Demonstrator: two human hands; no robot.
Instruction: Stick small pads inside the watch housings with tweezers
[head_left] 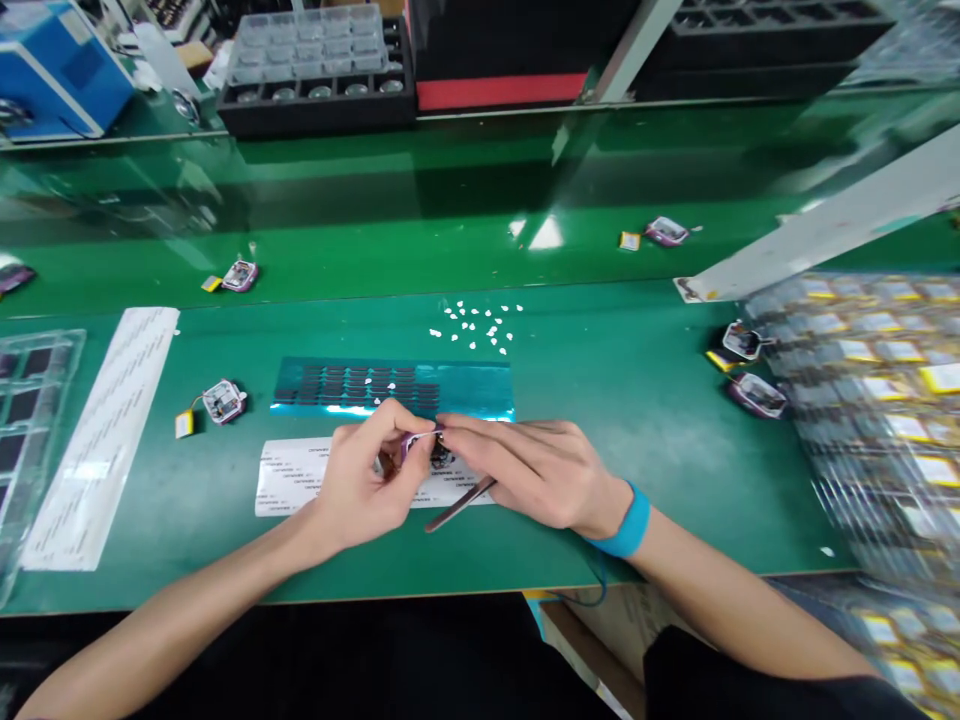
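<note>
My left hand (pixel 367 480) pinches a small purple watch case (pixel 409 445) between thumb and fingers, its open inside partly showing. On the right, my right hand (pixel 532 465), with a blue wrist strap (pixel 630 522), has its fingertips at the same case. Tweezers (pixel 459 507) lie in the right hand, their other end jutting out below the palm. Whether the right fingertips pinch a small part is hidden. Beneath both hands is a white printed backing sheet (pixel 292 478). Just beyond them lies a blue film sheet (pixel 480 385) with rows of dark strips.
Small white stickers (pixel 471 326) are scattered past the film. Open watch cases with batteries sit at left (pixel 225 401), on the back strip (pixel 667 232) and at right (pixel 757 396). Stacked clear trays (pixel 885 400) line the right side. A slanted metal post (pixel 825 215) stands at back right.
</note>
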